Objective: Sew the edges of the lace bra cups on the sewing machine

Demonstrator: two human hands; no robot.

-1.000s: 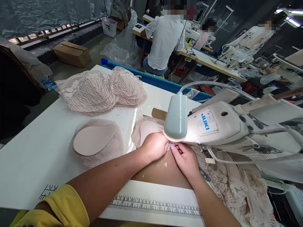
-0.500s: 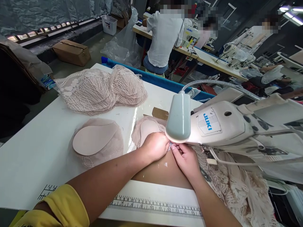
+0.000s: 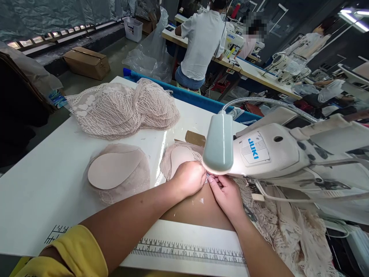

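Observation:
Under the sewing machine's head, both my hands meet at a beige lace bra cup with a smooth foam pad in it. My left hand is closed, knuckles up, over the cup's near right edge. My right hand pinches the same work from the right, thumb against the fingers. The needle area and most fingertips are hidden by the grey-green lamp and my left hand. To the left lies another foam pad on sheer lace fabric.
A stack of lace pieces lies at the table's back left. Sewn lace hangs at the right below the machine. A printed ruler runs along the front edge. Beyond the blue cloth edge, a person in a white shirt sits sewing.
My hands and the bra cup stay almost in place. The seated person in white has shifted slightly to the right.

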